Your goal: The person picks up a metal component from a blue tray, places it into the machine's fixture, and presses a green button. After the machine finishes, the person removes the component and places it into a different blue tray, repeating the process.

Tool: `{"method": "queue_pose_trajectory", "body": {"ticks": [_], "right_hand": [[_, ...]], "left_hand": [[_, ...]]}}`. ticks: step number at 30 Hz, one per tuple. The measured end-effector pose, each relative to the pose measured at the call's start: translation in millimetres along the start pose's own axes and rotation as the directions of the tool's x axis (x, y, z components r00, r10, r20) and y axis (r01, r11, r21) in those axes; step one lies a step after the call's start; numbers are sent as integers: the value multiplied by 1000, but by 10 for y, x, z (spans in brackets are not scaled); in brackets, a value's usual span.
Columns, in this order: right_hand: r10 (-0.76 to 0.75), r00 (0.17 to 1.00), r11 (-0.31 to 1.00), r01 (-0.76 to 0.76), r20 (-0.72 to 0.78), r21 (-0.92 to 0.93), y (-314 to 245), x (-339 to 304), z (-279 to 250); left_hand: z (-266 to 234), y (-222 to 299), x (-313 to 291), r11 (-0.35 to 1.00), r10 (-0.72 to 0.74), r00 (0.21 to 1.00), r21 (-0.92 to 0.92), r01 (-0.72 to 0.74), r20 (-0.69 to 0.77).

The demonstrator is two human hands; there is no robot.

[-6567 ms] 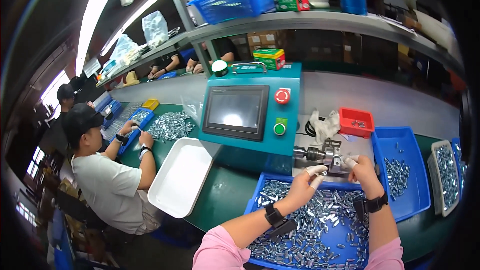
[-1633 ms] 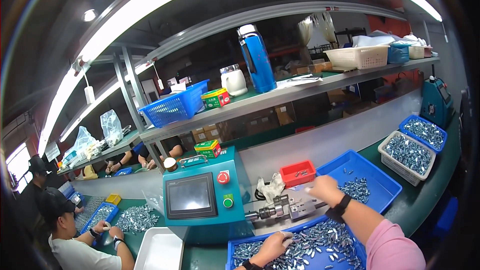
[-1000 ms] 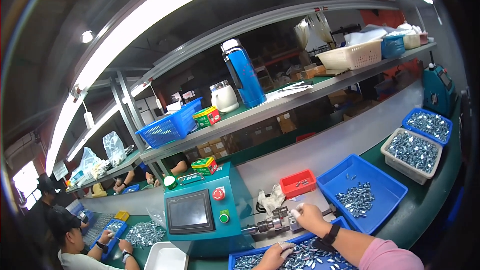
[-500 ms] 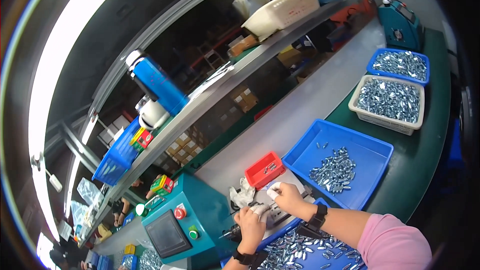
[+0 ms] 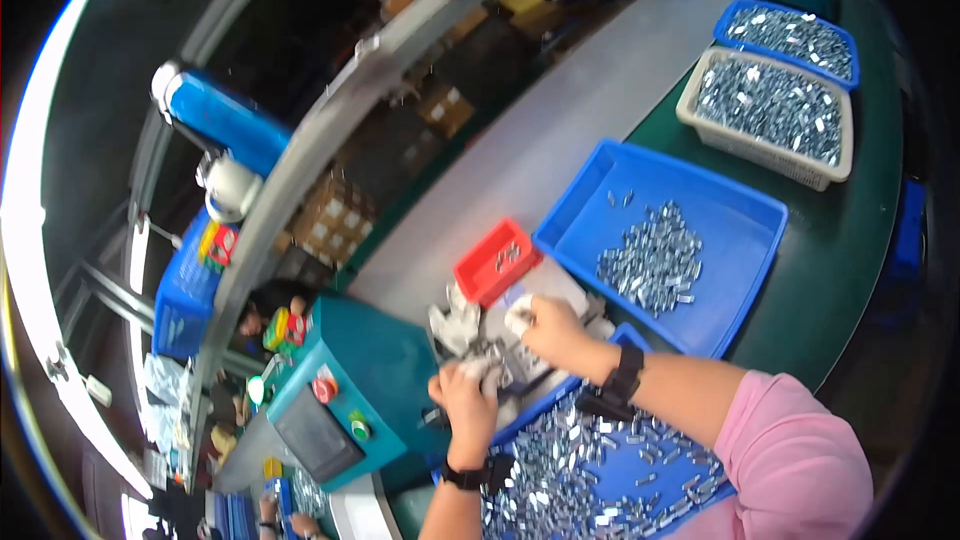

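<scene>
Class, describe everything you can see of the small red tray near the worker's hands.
The small red tray is a shallow, rectangular, open-topped bin that looks like moulded plastic, bright red. It sits flat on the bench, turned diagonally in the tilted picture. A few small silvery metal pieces lie inside; most of its floor is bare. It lies between the grey back panel and the big blue tray, close beside that tray's corner. The right hand works just below it, without touching it.
</scene>
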State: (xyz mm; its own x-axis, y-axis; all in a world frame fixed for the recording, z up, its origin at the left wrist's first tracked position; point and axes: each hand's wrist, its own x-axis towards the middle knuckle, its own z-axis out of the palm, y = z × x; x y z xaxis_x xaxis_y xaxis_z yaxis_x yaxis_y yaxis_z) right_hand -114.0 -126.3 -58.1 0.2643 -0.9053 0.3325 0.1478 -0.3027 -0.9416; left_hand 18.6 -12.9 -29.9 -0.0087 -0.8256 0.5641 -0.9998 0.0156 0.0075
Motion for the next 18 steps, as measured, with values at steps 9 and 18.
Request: {"method": "queue_pose_trajectory", "body": {"ticks": [9,18], "right_hand": [[189,974,980,-195,125,39,68,86,-27],[268,918,962,-273,294,-25,-184,-68,-60]], "left_hand": [[-16,-10,39,994,-110,991,9,109,75],[-93,-68,104,963,-211,927,-93,251,311]]}}
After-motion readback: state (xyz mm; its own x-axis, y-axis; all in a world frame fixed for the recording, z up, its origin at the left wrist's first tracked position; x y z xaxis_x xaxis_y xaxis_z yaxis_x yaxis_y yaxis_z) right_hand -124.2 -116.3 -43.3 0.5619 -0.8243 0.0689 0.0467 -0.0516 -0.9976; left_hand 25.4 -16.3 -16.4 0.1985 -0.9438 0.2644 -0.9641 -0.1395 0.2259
